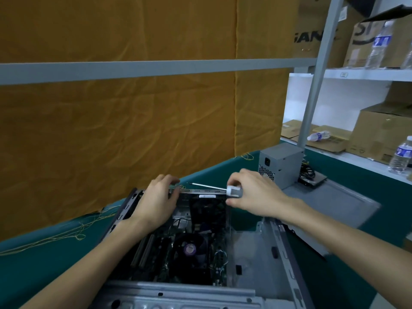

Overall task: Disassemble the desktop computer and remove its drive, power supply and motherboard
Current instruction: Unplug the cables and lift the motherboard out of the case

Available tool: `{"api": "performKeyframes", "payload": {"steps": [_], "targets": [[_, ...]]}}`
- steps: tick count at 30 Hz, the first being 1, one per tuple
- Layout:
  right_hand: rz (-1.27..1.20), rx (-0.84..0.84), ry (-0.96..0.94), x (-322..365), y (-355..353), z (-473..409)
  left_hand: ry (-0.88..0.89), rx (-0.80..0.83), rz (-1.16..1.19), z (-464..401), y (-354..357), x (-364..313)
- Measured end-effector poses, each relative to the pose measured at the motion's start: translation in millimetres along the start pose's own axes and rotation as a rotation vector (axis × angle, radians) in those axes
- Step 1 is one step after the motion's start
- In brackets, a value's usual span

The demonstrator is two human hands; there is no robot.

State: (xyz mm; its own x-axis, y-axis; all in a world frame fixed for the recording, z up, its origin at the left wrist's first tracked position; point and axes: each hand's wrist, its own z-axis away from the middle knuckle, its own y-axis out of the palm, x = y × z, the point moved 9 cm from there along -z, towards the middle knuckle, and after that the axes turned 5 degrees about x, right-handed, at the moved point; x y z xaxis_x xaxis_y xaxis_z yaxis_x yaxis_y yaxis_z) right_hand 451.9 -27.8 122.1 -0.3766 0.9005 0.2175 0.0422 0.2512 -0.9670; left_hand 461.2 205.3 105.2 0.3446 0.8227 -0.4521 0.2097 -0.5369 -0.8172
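The open desktop case (256, 259) lies on the green table, its motherboard (178, 257) with a round CPU fan (189, 248) exposed inside. My left hand (156, 201) rests on the far left rim of the case, fingers curled over its edge. My right hand (252, 192) grips a screwdriver (231, 190) by its white handle, the shaft pointing left above the far rim. A grey power supply (278, 166) stands outside the case on the table at the back right, cables behind it. A flat drive (314, 179) lies beside it.
A grey side panel (334, 204) lies on the table right of the case. Orange cloth hangs behind the table. Shelves at right hold cardboard boxes (383, 134) and water bottles (401, 157). Loose yellow threads (73, 230) trail across the table's left part.
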Motion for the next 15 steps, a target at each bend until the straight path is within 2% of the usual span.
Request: {"api": "performKeyframes", "payload": {"steps": [2,4,6,8,12,15], "targets": [[-0.199,0.103,0.06,-11.2,3.1,12.3,0.104,-0.102,0.065,6.4,-11.9,-27.0],[-0.419,0.194,0.097,-15.8,2.8,26.0,0.239,-0.026,0.121,13.7,-8.5,-59.0],[-0.601,0.244,0.096,-16.1,-1.6,38.3,0.345,0.088,0.077,22.4,3.4,-83.7],[-0.701,0.252,0.08,-15.0,-10.0,49.6,0.387,0.091,-0.015,27.7,5.6,-93.8],[-0.882,0.094,0.017,-19.1,-35.5,61.0,0.355,0.096,-0.116,28.6,10.0,-96.4],[-0.863,-0.087,-0.002,-21.7,-50.6,62.8,0.289,0.227,-0.092,29.3,35.0,-91.6]]}}
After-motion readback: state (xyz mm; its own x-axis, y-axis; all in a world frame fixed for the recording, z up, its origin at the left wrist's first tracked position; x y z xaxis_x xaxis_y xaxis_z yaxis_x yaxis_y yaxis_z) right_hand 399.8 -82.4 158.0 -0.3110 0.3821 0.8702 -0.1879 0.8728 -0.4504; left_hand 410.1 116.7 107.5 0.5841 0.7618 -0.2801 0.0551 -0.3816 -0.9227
